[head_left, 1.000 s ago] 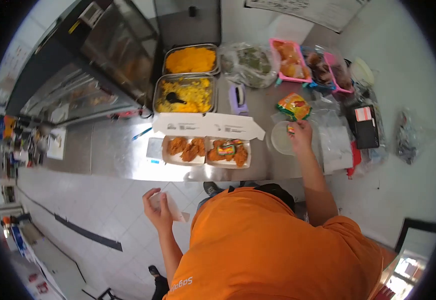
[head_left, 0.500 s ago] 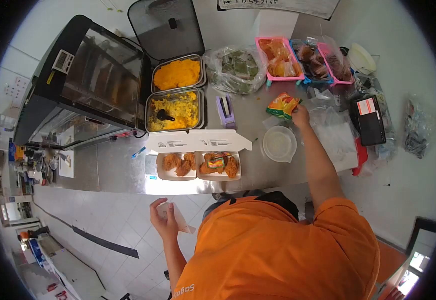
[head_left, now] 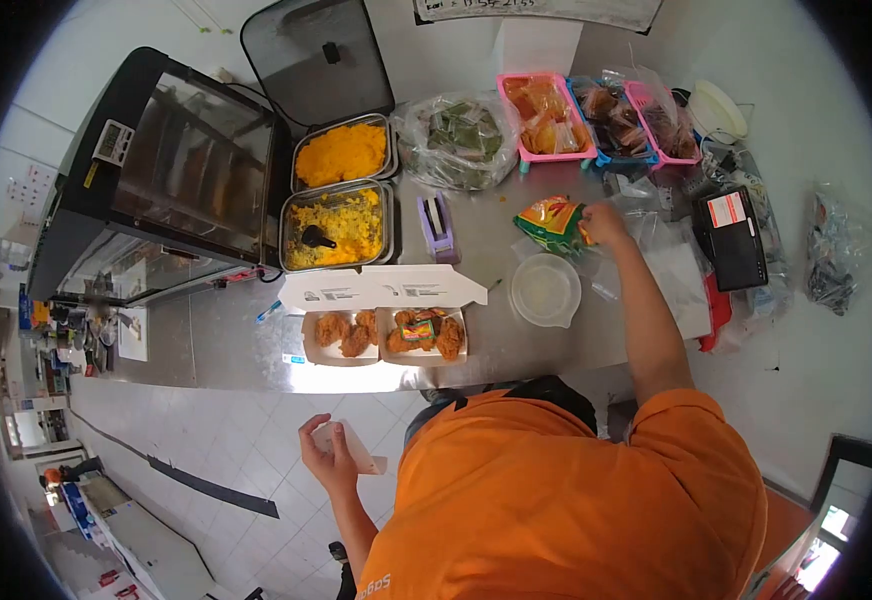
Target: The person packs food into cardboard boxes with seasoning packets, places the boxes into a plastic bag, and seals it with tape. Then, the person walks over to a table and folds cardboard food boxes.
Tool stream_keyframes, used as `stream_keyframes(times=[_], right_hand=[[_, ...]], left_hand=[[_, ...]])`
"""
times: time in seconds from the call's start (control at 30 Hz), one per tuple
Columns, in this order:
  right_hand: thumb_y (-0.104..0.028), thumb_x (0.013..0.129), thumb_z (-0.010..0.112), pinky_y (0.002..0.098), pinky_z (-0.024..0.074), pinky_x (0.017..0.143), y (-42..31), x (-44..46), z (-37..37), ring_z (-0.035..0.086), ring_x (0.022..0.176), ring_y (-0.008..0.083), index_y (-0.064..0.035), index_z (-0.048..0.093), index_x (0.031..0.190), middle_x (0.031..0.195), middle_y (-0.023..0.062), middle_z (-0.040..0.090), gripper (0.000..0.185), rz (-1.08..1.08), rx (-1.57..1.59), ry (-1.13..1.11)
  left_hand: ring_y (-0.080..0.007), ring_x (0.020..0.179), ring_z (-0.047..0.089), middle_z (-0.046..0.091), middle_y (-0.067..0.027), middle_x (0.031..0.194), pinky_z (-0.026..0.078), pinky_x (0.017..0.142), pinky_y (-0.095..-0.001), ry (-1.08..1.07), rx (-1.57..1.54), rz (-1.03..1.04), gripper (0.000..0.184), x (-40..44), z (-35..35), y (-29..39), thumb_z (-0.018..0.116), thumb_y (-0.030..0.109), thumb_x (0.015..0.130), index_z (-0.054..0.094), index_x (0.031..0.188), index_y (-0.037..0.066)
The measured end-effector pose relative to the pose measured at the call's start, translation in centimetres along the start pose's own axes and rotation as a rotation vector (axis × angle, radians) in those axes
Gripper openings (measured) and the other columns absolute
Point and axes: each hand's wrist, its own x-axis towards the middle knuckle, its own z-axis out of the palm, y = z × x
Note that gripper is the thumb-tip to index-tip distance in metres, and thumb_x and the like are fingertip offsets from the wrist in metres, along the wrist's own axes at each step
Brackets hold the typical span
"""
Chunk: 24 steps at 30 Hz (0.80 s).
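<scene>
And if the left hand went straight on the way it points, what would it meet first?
Probably the front edge of the steel counter, just beyond the left hand; if the hand is higher than the counter, which this view leaves unclear, it would pass over toward the open box.

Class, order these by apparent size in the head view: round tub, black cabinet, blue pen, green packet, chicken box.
Black cabinet
Chicken box
Round tub and green packet: too alike to rank
Blue pen
</scene>
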Motion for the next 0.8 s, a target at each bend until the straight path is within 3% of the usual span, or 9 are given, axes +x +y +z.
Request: stream_keyframes(times=[0.17, 0.23, 0.3, 0.33, 0.47, 0.57, 0.67, 0.77, 0.8], right_hand=[[-0.025, 0.087, 0.078, 0.0350, 0.0555, 0.061, -7.2, -4.0, -11.2, 0.069, 0.066, 0.0202, 0.0000, 0.075, 0.104, 0.084, 0.0107, 0.073, 0.030, 0.113, 0.359, -0.427], [-0.029, 0.090, 0.078, 0.0307, 0.0510, 0.055, -13.3, -6.4, -11.8, 0.062, 0.058, 0.0145, 0.0007, 0.074, 0.102, 0.078, 0.0070, 0.069, 0.032, 0.006, 0.515, -0.631], [-0.030, 0.093, 0.076, 0.0294, 0.0484, 0.051, -21.0, -9.7, -8.9, 0.058, 0.050, 0.0119, 0.0017, 0.073, 0.103, 0.075, 0.0047, 0.067, 0.034, -0.113, 0.608, -0.715], [-0.030, 0.094, 0.074, 0.0303, 0.0481, 0.050, -25.7, -11.5, -7.3, 0.056, 0.047, 0.0123, 0.0023, 0.072, 0.104, 0.074, 0.0042, 0.067, 0.034, -0.160, 0.631, -0.677], [-0.029, 0.098, 0.068, 0.0327, 0.0533, 0.062, -38.7, -12.6, 1.9, 0.069, 0.073, 0.0188, -0.0005, 0.069, 0.116, 0.097, 0.0143, 0.071, 0.033, -0.440, 0.554, -0.898], [-0.023, 0.096, 0.069, 0.0371, 0.0545, 0.078, -42.9, -13.0, 9.0, 0.069, 0.095, 0.0250, -0.0050, 0.068, 0.115, 0.111, 0.0161, 0.069, 0.026, -0.605, 0.585, -0.210], [-0.019, 0.092, 0.072, 0.0412, 0.0506, 0.095, -42.2, -13.4, 2.9, 0.066, 0.108, 0.0306, -0.0048, 0.065, 0.122, 0.117, 0.0154, 0.068, 0.034, -0.401, 0.749, -0.107], [-0.020, 0.086, 0.077, 0.0460, 0.0480, 0.102, -32.8, -11.0, -0.8, 0.064, 0.114, 0.0348, 0.0001, 0.060, 0.128, 0.118, 0.0161, 0.067, 0.050, -0.239, 0.571, 0.623], [-0.027, 0.085, 0.080, 0.0478, 0.0465, 0.104, -27.1, -9.0, -0.5, 0.062, 0.118, 0.0322, -0.0009, 0.055, 0.134, 0.126, 0.0159, 0.064, 0.060, -0.007, 0.364, 0.773]], left_hand=[[-0.0222, 0.091, 0.065, 0.069, -0.0117, 0.107, 0.052, 0.081, -0.0339, 0.039, 0.044, 0.087, 0.017, 0.7, -0.8, -0.1, 0.068, 0.007, 0.095, 0.064, 0.110, 0.002], [-0.0211, 0.089, 0.065, 0.069, -0.0115, 0.104, 0.053, 0.080, -0.0336, 0.061, 0.036, 0.080, 0.016, 0.8, -1.2, -1.1, 0.067, 0.005, 0.094, 0.065, 0.110, 0.002], [-0.0209, 0.094, 0.066, 0.070, -0.0115, 0.105, 0.053, 0.085, -0.0331, 0.055, -0.066, -0.059, 0.019, 0.6, -1.1, -1.1, 0.069, 0.002, 0.092, 0.065, 0.110, 0.001], [-0.0218, 0.094, 0.066, 0.070, -0.0121, 0.105, 0.052, 0.087, -0.0338, 0.048, -0.022, 0.019, 0.019, 0.9, -1.0, -1.2, 0.069, 0.003, 0.092, 0.065, 0.110, 0.001], [-0.0237, 0.094, 0.068, 0.071, -0.0123, 0.105, 0.052, 0.084, -0.0340, 0.005, -0.046, 0.031, 0.018, 1.1, -1.0, -1.2, 0.072, 0.005, 0.091, 0.065, 0.109, 0.003], [-0.0237, 0.094, 0.069, 0.072, -0.0119, 0.104, 0.052, 0.083, -0.0338, -0.016, -0.075, -0.022, 0.018, 1.0, -1.9, -2.0, 0.072, 0.006, 0.091, 0.065, 0.108, 0.004], [-0.0240, 0.095, 0.069, 0.072, -0.0119, 0.104, 0.053, 0.084, -0.0340, 0.008, -0.092, -0.046, 0.019, 1.1, -3.3, -4.0, 0.072, 0.005, 0.091, 0.065, 0.108, 0.003], [-0.0244, 0.094, 0.069, 0.071, -0.0120, 0.104, 0.053, 0.085, -0.0345, 0.066, -0.066, -0.075, 0.018, 0.8, -5.2, -6.2, 0.071, 0.005, 0.091, 0.065, 0.108, 0.003], [-0.0245, 0.094, 0.069, 0.071, -0.0121, 0.104, 0.053, 0.085, -0.0347, 0.070, -0.061, -0.074, 0.018, 0.9, -5.3, -6.8, 0.071, 0.005, 0.091, 0.065, 0.107, 0.003]])
